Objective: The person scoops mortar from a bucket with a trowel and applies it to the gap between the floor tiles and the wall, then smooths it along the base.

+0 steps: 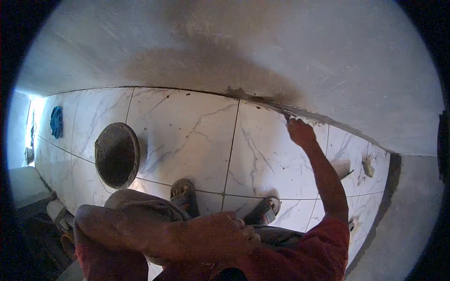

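Note:
My right hand (pixel 300 132) reaches out to the joint where the white marble floor tiles (pixel 187 136) meet the grey plastered wall (pixel 262 51). Its fingers are closed on a small thin tool (pixel 285 113) whose tip touches the dark mortar line (pixel 248 96) along that joint. My left hand (pixel 225 233) lies flat over my bent knee, holding nothing, with a ring on one finger. I am squatting, and my sandalled feet (pixel 185 194) stand on the tiles below the hands.
A dark round pan (pixel 117 154) sits on the tiles at the left. A blue cloth (pixel 56 122) lies far left. At the right a lump of mortar (pixel 368 166) and a thin dark tool (pixel 348 174) rest on the floor. Rough blocks (pixel 55 209) lie at the lower left.

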